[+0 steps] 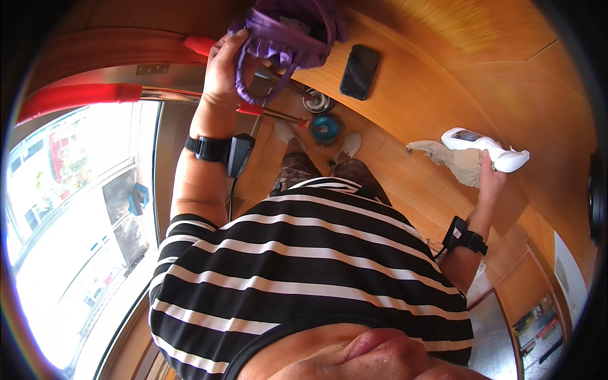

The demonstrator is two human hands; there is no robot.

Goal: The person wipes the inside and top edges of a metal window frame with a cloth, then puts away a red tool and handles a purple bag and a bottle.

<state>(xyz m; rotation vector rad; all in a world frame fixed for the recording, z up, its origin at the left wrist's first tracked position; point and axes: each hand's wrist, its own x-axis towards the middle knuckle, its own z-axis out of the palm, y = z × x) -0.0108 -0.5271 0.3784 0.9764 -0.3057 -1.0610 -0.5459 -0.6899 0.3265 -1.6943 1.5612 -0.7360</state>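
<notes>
My left hand (227, 64) grips the side of a purple fabric bag (289, 40) near its gathered handle, at the top of the view. The bag's top gapes, with something pale inside that I cannot make out. At the right, my right hand (491, 178) holds a white plastic spray bottle (468, 138) lying on its side, together with a crumpled beige cloth (458, 164). The cloth hangs to the left of the bottle over the edge of the wooden surface. A black smartphone (360, 71) lies on the wooden surface between both hands.
The curved wooden counter (403, 99) spans the top right. Red-gripped poles (80, 97) lean at the left, beside a bright window (71, 190). On the floor below stand a blue mop head (325, 128) and a round metal piece (316, 100), close to my shoes (350, 145).
</notes>
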